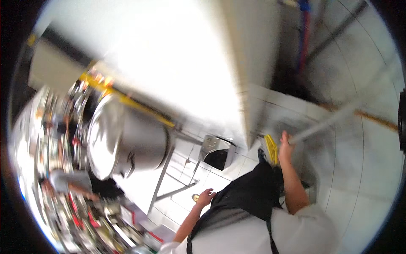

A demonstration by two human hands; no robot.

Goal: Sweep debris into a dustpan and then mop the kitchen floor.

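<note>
My right hand is closed around the end of a pale grey pole, which slants up towards the wall on the right and blurs along its length. Just left of that hand is a yellow plastic piece; its full shape is partly hidden by my black apron. My left hand hangs beside the apron with its fingers apart, holding nothing. Beneath it, on the white tiled floor, a small round yellowish object shows, too small to identify.
A large metal stockpot stands on a metal-legged table at left. A shiny metal box with a dark opening is near the wall corner. A brown stick crosses the tiled right side. Another person is at far left.
</note>
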